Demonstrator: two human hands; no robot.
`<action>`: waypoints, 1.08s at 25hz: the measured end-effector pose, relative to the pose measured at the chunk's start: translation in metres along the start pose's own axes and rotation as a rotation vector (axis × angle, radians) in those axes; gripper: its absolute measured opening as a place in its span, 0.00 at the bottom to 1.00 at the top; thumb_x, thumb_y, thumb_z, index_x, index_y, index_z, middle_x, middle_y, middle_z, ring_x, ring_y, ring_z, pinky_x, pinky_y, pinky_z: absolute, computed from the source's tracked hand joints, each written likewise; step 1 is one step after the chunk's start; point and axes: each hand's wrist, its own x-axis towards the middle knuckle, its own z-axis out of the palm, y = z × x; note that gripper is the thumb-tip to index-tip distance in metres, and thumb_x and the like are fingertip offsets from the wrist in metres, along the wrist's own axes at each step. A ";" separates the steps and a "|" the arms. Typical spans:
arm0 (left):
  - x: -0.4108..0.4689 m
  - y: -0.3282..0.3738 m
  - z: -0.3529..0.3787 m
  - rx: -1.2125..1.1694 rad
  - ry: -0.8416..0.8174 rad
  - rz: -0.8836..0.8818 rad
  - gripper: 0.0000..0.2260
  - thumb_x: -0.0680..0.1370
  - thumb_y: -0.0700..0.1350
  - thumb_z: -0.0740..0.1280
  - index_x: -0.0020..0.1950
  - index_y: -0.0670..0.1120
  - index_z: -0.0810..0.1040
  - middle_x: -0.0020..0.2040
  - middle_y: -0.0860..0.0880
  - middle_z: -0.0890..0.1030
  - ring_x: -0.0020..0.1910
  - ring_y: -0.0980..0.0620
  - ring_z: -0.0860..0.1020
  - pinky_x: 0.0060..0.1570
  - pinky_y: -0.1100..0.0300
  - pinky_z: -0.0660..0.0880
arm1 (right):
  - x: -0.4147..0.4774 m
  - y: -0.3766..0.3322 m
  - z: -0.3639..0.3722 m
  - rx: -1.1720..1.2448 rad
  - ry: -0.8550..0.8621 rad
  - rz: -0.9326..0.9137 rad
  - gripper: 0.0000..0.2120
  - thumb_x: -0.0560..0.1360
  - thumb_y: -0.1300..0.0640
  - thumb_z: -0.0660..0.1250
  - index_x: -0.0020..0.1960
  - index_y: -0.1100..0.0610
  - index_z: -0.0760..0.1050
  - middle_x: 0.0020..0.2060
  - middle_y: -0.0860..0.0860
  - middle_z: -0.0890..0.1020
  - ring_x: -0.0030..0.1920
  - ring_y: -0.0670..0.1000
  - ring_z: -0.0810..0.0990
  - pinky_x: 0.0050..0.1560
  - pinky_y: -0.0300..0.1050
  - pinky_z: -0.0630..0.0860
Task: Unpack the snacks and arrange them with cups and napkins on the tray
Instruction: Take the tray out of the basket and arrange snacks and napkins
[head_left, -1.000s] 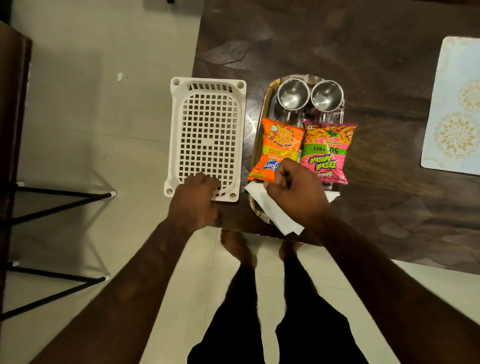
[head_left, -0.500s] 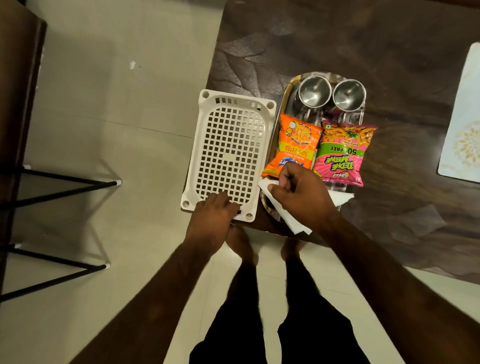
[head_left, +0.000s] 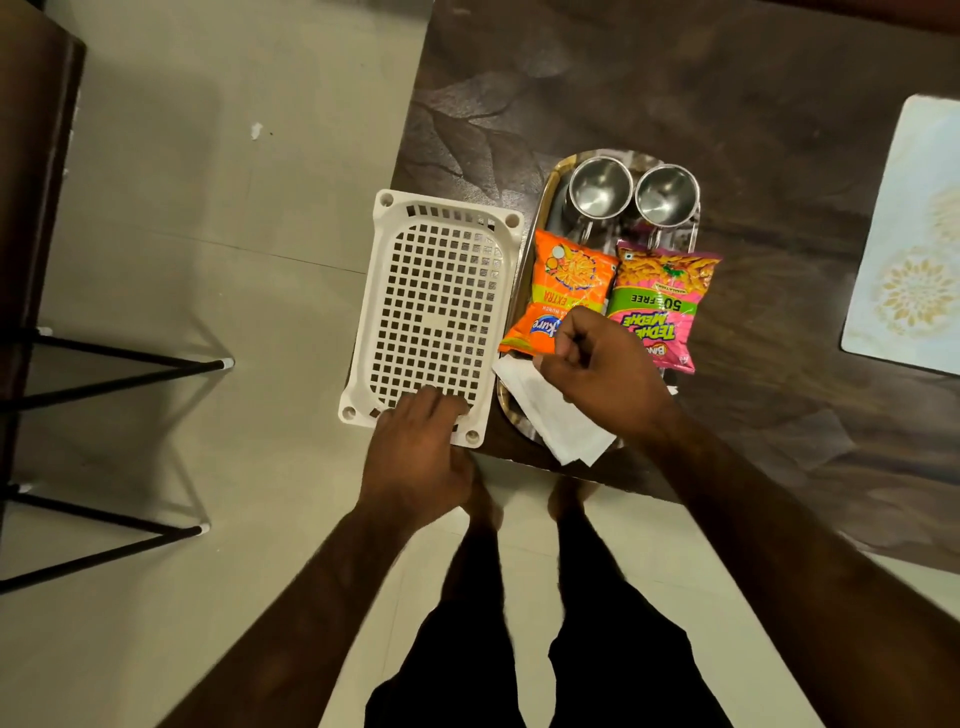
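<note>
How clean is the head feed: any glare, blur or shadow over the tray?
Head view: dim warm light; steel cups glint; print on orange pack sharp; left hand slightly blurred; right hand hides part of the napkin; wide-angle bends the edges.

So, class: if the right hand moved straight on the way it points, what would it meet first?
Probably the orange snack packet, just ahead of the right hand on the tray; depth is unclear.
</note>
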 end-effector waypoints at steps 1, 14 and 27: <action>-0.004 0.013 0.001 -0.099 0.015 -0.058 0.15 0.68 0.43 0.70 0.55 0.48 0.78 0.51 0.50 0.79 0.51 0.48 0.78 0.49 0.53 0.77 | 0.004 -0.003 -0.009 -0.015 -0.010 -0.018 0.12 0.78 0.59 0.73 0.42 0.49 0.73 0.35 0.55 0.80 0.39 0.59 0.81 0.49 0.63 0.82; 0.024 0.138 0.044 -1.507 -0.005 -1.438 0.22 0.70 0.47 0.71 0.65 0.49 0.75 0.54 0.43 0.80 0.44 0.45 0.81 0.30 0.51 0.80 | 0.130 -0.013 -0.129 -0.420 0.034 -0.220 0.10 0.77 0.51 0.72 0.57 0.51 0.84 0.52 0.51 0.83 0.58 0.55 0.81 0.56 0.46 0.74; 0.050 0.150 0.062 -1.699 0.095 -1.514 0.29 0.71 0.43 0.71 0.71 0.50 0.68 0.67 0.41 0.76 0.62 0.37 0.77 0.59 0.41 0.78 | 0.219 -0.013 -0.133 -0.402 -0.214 0.027 0.45 0.67 0.21 0.58 0.73 0.49 0.77 0.75 0.57 0.76 0.76 0.62 0.74 0.76 0.61 0.73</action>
